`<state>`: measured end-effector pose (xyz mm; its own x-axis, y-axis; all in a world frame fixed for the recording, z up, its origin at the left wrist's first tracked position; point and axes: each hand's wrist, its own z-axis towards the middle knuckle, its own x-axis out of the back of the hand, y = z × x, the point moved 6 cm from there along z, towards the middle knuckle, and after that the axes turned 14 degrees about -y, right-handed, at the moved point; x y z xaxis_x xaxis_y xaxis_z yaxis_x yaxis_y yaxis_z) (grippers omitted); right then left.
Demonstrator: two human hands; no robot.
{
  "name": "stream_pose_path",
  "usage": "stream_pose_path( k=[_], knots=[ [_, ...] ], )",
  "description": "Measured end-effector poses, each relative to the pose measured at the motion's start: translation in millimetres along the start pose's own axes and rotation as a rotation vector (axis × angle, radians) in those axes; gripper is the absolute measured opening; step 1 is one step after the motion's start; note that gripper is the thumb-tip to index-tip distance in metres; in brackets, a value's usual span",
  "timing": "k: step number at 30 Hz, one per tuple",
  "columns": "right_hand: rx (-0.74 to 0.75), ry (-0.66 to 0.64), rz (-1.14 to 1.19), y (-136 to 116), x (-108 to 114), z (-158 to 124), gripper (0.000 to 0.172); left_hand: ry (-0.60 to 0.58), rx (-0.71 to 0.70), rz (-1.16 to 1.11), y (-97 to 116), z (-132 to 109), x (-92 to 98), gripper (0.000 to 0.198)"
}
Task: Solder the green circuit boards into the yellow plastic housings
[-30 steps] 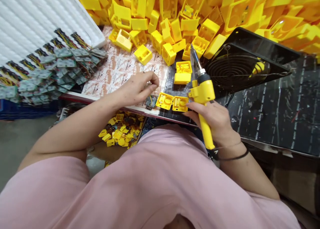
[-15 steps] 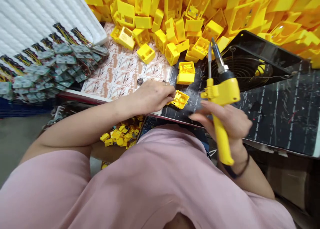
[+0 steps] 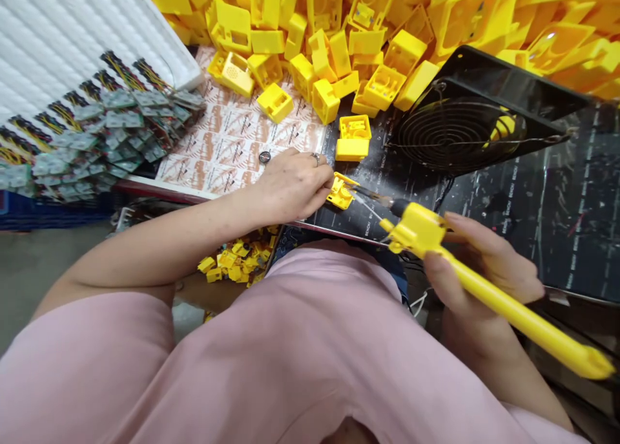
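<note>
My left hand [image 3: 293, 184] rests on the table edge, fingers closed on a small yellow plastic housing [image 3: 341, 194] that it holds tilted on the black mat [image 3: 557, 192]. My right hand [image 3: 477, 263] grips a yellow soldering iron [image 3: 465, 269] by its handle, lying nearly level, its metal tip pointing left and touching the housing. Another yellow housing [image 3: 354, 137] sits on the mat just beyond.
A large heap of yellow plastic housings [image 3: 368, 24] fills the back of the table. A black fan [image 3: 460, 130] lies at the right. Rows of small circuit boards with wires [image 3: 97, 130] lie at the left, beside a white padded sheet [image 3: 58, 30]. Yellow parts [image 3: 232, 260] sit below the table edge.
The soldering iron has swung from upright to nearly level, its tip coming down to the housing. My left hand has stayed on the housing, now tilted more.
</note>
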<state>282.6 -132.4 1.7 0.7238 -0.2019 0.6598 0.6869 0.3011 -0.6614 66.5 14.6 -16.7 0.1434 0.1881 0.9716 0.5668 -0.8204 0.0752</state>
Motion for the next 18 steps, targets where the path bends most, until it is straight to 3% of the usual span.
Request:
stream_pose_path(
  k=[3,7,15,18],
  knots=[
    [0.106,-0.044,0.016,-13.6,-1.9,5.3,0.044,-0.012,0.006,-0.005,-1.3,0.6,0.7,0.037],
    [0.299,-0.09,0.009,-21.9,-3.7,13.7,0.029,-0.021,0.012,0.015,-1.1,1.7,1.7,0.036],
    [0.434,-0.224,-0.08,-35.8,-7.4,34.8,0.023,-0.02,-0.019,0.059,1.7,4.7,4.6,0.033],
    [0.421,-0.271,-0.057,-34.9,-2.9,35.9,0.02,-0.037,-0.019,0.068,2.0,6.8,4.6,0.032]
  ],
)
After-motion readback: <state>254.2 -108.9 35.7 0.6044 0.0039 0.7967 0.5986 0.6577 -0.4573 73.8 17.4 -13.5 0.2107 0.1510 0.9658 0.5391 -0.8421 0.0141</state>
